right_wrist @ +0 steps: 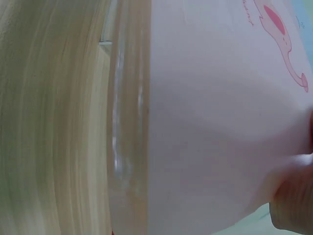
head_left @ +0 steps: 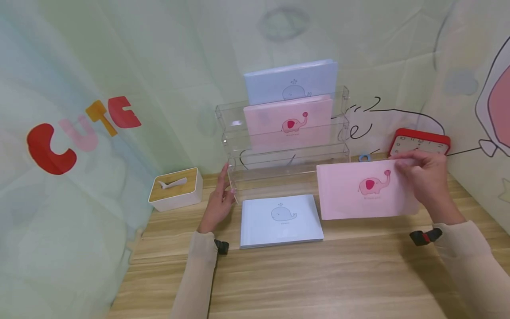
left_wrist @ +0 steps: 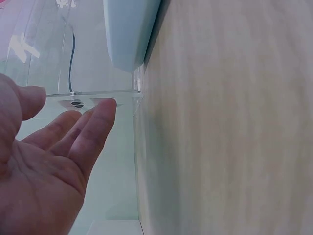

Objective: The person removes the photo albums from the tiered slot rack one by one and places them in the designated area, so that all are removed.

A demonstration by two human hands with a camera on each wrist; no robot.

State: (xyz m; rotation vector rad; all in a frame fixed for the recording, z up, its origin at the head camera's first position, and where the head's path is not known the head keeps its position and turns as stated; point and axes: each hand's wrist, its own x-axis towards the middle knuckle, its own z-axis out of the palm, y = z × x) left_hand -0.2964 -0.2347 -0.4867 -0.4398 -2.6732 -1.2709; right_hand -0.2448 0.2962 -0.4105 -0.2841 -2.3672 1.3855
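Pink booklet (right_wrist: 205, 122), right hand (head_left: 428, 179) pinching; unclenched left hand (head_left: 218, 199) shows palm (left_wrist: 41, 191) only in left wrist view.

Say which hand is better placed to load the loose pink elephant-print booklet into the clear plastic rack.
Probably the right hand: it pinches the loose pink elephant-print booklet near its right end. The left hand is away at the left end of the clear plastic rack.

I see the left hand (head_left: 218, 206) just left of centre, fingers (left_wrist: 95, 137) loosely extended; at middle right, the right hand (head_left: 429, 180) pinches, thumb (head_left: 408, 170) in front. Both forearms (head_left: 196, 279) slant up from the frame's lower part.
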